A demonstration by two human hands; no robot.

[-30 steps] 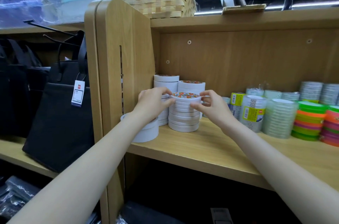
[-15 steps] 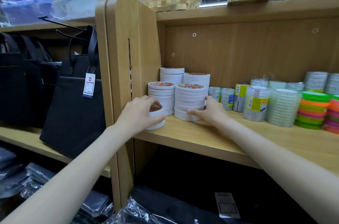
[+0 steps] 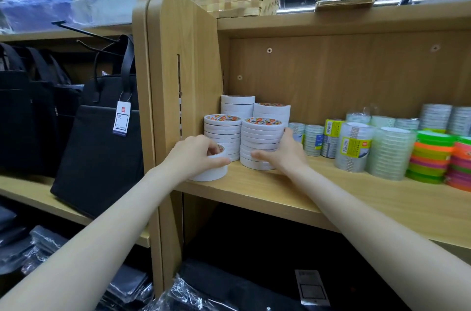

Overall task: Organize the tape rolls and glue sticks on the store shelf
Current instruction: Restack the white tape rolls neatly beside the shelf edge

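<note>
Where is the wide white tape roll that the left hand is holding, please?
In the head view, the wide white tape roll sits at the shelf's front left corner, gripped by the left hand, just in front of the stacked white rolls.

right hand (image 3: 285, 155): off stack top | now against white tape stack (image 3: 261, 142) base
</note>
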